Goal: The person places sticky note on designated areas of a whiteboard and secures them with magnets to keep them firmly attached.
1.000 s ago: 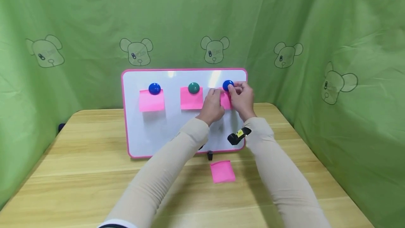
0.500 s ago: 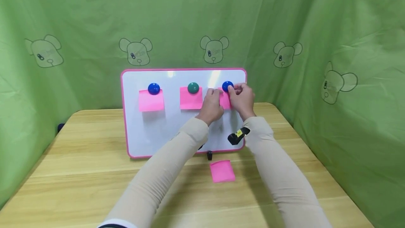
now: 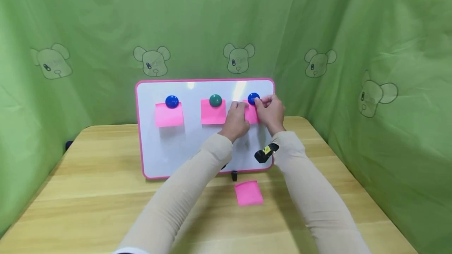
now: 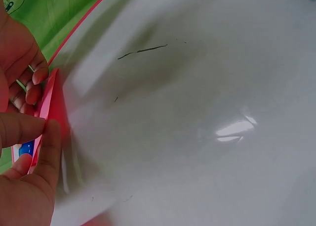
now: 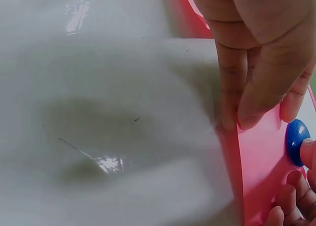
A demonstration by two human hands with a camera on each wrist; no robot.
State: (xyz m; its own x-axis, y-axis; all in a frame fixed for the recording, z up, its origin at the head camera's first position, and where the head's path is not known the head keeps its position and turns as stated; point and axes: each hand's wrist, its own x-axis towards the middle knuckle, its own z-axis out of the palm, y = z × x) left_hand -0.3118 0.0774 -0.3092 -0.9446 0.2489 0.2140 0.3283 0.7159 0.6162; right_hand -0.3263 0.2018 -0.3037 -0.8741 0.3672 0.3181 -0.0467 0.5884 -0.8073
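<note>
A whiteboard (image 3: 183, 148) with a pink rim stands upright on the wooden table. On its right part hangs a pink sticky note (image 3: 251, 115), topped by a blue round magnet (image 3: 253, 98). My left hand (image 3: 236, 120) pinches the note's left edge between thumb and fingers, and the left wrist view shows that edge lifted off the board. My right hand (image 3: 271, 113) holds the magnet at its right side; its thumb (image 5: 308, 153) presses on the magnet in the right wrist view. The right hand covers the note's right side in the head view.
Further left on the board, a green magnet (image 3: 215, 100) and another blue magnet (image 3: 172, 102) each hold a pink note. One loose pink note (image 3: 248, 193) lies on the table (image 3: 88, 207) before the board. Green curtains (image 3: 197, 19) surround the table.
Everything sits slightly lower in the head view, as the camera has tilted a little. Both hands keep to the same note and magnet, with hardly any shift.
</note>
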